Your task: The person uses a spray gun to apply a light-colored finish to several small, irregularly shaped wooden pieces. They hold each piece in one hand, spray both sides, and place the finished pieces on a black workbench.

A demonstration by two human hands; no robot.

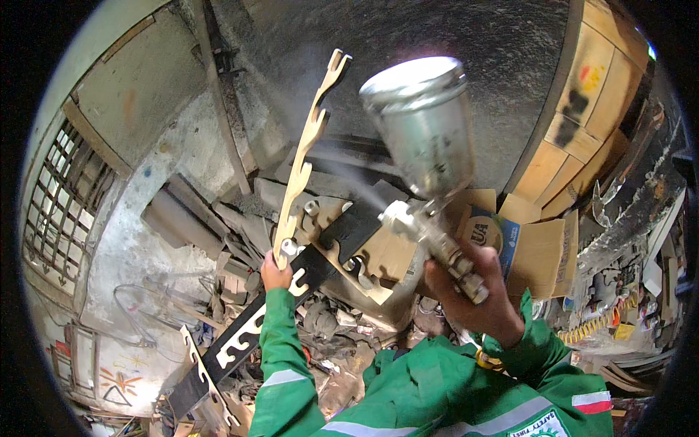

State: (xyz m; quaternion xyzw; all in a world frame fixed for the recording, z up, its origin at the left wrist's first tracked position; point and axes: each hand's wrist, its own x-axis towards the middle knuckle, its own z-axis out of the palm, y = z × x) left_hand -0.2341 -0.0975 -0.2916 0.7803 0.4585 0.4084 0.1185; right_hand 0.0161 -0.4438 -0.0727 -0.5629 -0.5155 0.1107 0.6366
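Observation:
My left hand [275, 275] is closed round the lower end of a long, pale wooden rack strip [294, 178] with a row of hook-shaped notches along one edge. The strip stands upright, leaning slightly right at its top. A metal spray gun [429, 226] with a large silver cup [422, 124] on top is gripped in my right hand [477, 291]. A pale mist leaves its nozzle toward the strip. Below my left hand, a dark board [218, 357] slopes down to the left, with similar notched pieces [244, 336] on and beside it.
An opened cardboard box [542, 255] stands behind my right hand. Planks and scrap [196, 226] lie against the left wall, by a barred window [69, 197]. A yellow coiled hose [601, 320] lies at the right. Tan panels [590, 109] stand at the upper right.

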